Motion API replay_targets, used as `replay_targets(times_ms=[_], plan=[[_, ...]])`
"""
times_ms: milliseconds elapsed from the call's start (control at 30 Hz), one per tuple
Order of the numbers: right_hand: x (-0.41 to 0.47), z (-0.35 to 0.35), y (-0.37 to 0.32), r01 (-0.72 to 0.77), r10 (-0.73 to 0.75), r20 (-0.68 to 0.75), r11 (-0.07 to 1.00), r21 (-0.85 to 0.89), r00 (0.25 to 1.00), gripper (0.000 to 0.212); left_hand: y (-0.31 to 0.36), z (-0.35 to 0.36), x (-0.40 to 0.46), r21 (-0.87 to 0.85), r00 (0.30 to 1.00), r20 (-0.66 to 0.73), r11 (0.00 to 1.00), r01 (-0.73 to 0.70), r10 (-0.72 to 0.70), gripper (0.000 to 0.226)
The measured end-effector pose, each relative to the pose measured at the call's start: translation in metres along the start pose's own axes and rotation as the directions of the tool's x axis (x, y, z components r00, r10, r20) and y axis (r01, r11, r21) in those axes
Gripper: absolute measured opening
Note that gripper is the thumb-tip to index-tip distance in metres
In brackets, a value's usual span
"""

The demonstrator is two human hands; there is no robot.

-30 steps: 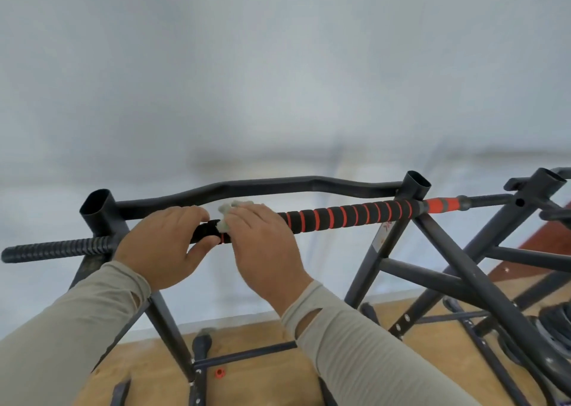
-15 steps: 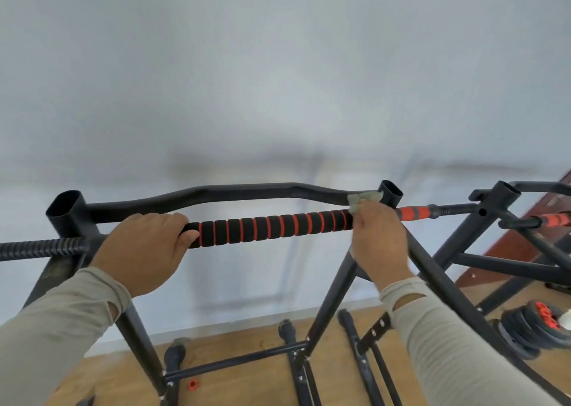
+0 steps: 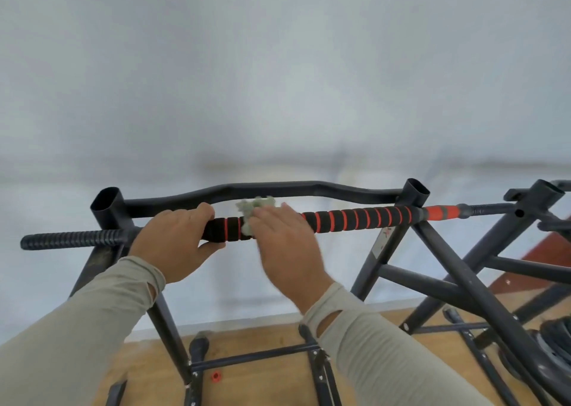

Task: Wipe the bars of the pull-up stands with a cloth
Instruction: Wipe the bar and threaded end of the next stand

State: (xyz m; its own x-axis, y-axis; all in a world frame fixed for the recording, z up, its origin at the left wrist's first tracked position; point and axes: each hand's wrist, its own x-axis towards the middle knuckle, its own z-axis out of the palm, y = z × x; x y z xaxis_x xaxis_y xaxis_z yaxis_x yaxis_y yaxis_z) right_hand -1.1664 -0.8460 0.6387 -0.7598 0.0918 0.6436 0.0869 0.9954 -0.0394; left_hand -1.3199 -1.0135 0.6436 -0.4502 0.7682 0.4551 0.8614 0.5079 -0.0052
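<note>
Both hands sit on the same padded bar, seen from the head camera. The left hand (image 3: 176, 238) wraps around the black foam grip, fingers curled over the top and thumb underneath. The right hand (image 3: 287, 248) lies just beside it, fingers bent over the bar and pressing a pale, crumpled cloth (image 3: 251, 212) against the foam; how tightly the fingers close around the bar underneath cannot be told, as the hand is blurred.

The bar (image 3: 355, 220) runs left to right, rising slightly toward the right. Its black foam carries orange rings, then a solid orange section (image 3: 440, 212) past the right upright. On the left, beyond the left hand, it ends in a ribbed black stub (image 3: 71, 240). The cloth bunches on top of the bar between the two hands, touching the right fingers and close to the left fingertips.

Behind the bar, a curved dark crossbar (image 3: 272, 187) joins two open-topped uprights of the pull-up stand (image 3: 106, 204). A second dark stand (image 3: 525, 220) is at the right edge. Below is a wooden floor (image 3: 262, 384) with a small red piece (image 3: 215, 375) near the stand's foot, and dark weight plates (image 3: 553, 347) at the lower right. Pale grey sleeves (image 3: 77, 328) cover both forearms.
</note>
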Motion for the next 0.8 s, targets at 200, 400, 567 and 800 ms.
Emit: replay_targets(times_ms=[200, 400, 567, 800], plan=[[-0.046, -0.060, 0.129, -0.312, 0.335, 0.057, 0.917, -0.248, 0.940, 0.029, -0.006, -0.005, 0.002, -0.016, 0.997, 0.063, 0.999, -0.035, 0.036, 0.035], [-0.047, -0.076, 0.153, -0.587, 0.589, -0.060, 0.781, -0.214, 0.806, 0.035, -0.013, -0.003, 0.002, -0.047, 0.992, 0.051, 0.993, -0.113, 0.115, 0.039], [-0.017, -0.039, 0.068, -0.521, 0.511, -0.099, 0.844, -0.131, 0.854, 0.023, -0.011, 0.001, -0.001, -0.071, 0.996, 0.025, 0.994, -0.078, 0.080, 0.048], [0.008, 0.016, -0.055, -0.100, 0.096, 0.037, 0.988, 0.118, 0.995, 0.039, -0.017, 0.002, 0.000, -0.110, 0.995, 0.013, 0.989, -0.098, 0.100, 0.049]])
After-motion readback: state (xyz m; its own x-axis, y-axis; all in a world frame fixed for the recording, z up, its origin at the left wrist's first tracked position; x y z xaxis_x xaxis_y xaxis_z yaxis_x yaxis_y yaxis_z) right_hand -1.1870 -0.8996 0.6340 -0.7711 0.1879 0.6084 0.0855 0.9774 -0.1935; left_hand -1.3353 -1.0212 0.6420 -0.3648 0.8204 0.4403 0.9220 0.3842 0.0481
